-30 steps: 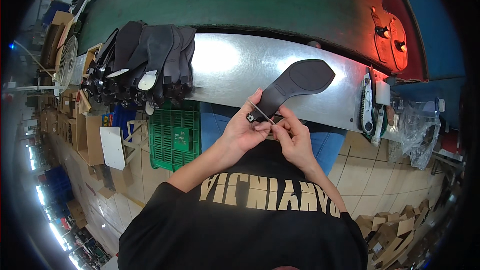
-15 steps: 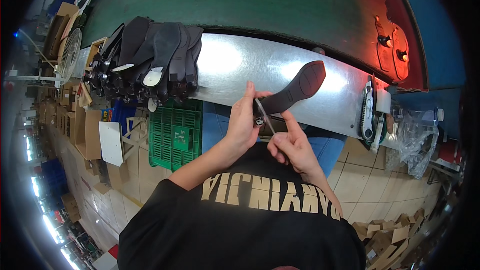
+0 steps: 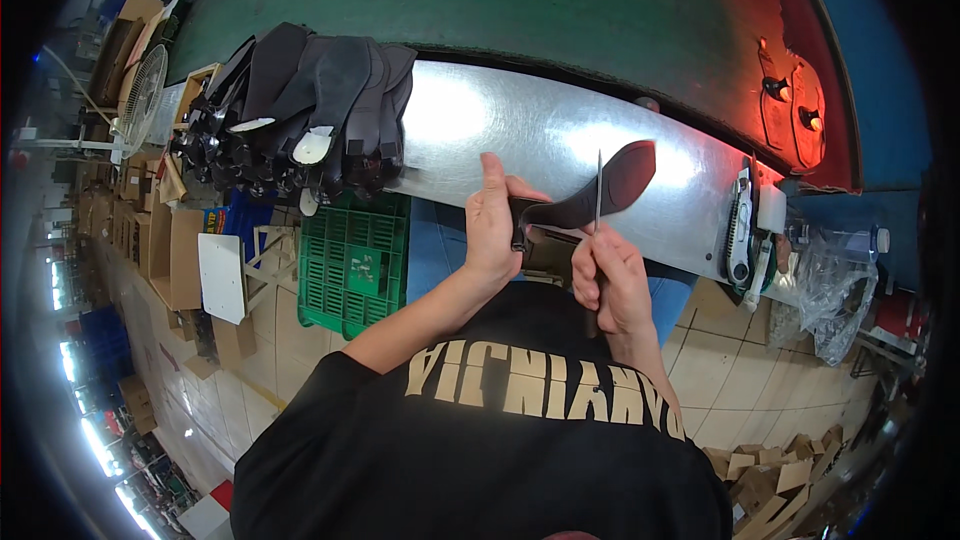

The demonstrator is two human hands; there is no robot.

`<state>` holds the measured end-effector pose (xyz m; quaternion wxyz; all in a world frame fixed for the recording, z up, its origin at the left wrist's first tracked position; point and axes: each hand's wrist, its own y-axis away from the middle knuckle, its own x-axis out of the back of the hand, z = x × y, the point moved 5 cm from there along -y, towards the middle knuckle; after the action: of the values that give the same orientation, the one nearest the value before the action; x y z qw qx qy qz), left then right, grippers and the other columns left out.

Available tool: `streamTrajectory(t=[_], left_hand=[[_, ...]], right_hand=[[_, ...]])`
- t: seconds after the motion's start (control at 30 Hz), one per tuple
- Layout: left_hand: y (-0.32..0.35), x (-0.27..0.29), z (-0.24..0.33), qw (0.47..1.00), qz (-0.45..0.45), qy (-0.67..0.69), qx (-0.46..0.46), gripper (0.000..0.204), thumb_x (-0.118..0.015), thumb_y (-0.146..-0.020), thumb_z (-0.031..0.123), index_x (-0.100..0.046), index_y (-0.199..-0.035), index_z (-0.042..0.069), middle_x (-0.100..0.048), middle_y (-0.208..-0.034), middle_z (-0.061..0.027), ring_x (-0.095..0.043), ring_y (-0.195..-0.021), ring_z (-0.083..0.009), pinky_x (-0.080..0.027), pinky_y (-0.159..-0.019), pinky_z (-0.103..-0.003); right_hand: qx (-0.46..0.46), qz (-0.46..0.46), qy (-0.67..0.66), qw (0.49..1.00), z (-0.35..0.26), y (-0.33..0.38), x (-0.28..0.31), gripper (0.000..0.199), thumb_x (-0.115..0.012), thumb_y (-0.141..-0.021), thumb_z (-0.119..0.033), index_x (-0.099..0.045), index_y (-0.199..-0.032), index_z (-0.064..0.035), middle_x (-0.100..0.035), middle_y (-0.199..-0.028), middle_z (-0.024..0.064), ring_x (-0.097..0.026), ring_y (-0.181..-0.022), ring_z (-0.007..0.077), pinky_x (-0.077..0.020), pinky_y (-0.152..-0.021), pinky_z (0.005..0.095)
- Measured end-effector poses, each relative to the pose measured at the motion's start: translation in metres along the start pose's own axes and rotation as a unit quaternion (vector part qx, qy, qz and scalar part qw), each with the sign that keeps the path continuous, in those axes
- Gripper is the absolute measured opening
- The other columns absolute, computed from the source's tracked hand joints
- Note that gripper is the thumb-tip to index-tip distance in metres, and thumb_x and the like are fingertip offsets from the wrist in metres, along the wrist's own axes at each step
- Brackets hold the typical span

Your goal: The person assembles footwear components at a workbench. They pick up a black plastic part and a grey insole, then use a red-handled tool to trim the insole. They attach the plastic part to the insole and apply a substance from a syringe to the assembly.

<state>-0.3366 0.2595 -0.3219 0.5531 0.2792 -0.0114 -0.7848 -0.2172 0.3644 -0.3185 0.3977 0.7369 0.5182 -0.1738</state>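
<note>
Sole (image 3: 600, 195): centre of the frame, above the metal desk (image 3: 470, 125); dark, thin, looks light, stiff with some flex.
Left hand (image 3: 492, 225): wrapped around the heel end, the sturdiest hold.
Right hand (image 3: 610, 275): closed on a blade (image 3: 598, 190) standing upright against the sole's edge.
Upper left: piled soles (image 3: 300, 110).

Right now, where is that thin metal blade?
The blade stands upright in the right hand, centre of the head view, against the dark shoe sole that the left hand grips, above the shiny metal bench.
</note>
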Motion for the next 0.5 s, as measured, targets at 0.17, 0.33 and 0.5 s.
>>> streamTrajectory(t=[0.17, 0.33, 0.5], left_hand=[[-0.003, 0.002, 0.002, 0.996, 0.041, 0.061, 0.056, 0.069, -0.031, -0.094, 0.064, -0.058, -0.07, 0.006, -0.055, -0.06, -0.0039, -0.047, -0.047, -0.0107, -0.034, -0.043, -0.022], [0.001, -0.002, -0.002, 0.985, 0.054, 0.099, 0.13, 0.068, -0.034, -0.091, 0.068, -0.057, -0.07, 0.007, -0.057, -0.059, -0.0042, -0.048, -0.044, -0.0113, -0.033, -0.04, -0.022], [-0.004, 0.003, -0.011, 0.983, 0.031, 0.103, 0.149, 0.065, -0.041, -0.089, 0.068, -0.056, -0.067, 0.008, -0.057, -0.058, -0.0057, -0.048, -0.04, -0.0132, -0.031, -0.036, -0.023]], right_hand=[[0.097, 0.019, 0.361, 0.928, -0.012, 0.012, -0.022, 0.022, -0.05, -0.094, -0.006, -0.062, -0.111, -0.0019, -0.058, -0.069, 0.0047, -0.05, -0.052, 0.0088, -0.0393, -0.048, 0.0211], [0.224, 0.047, 0.535, 0.814, -0.011, 0.005, -0.03, 0.014, -0.057, -0.087, -0.001, -0.064, -0.099, 0.0003, -0.063, -0.076, 0.0126, -0.062, -0.063, 0.0219, -0.0485, -0.059, 0.0303], [0.287, 0.026, 0.582, 0.76, -0.013, 0.006, -0.037, 0.012, -0.061, -0.084, -0.001, -0.061, -0.096, 0.0, -0.064, -0.083, 0.0158, -0.064, -0.072, 0.0326, -0.0505, -0.063, 0.036]])
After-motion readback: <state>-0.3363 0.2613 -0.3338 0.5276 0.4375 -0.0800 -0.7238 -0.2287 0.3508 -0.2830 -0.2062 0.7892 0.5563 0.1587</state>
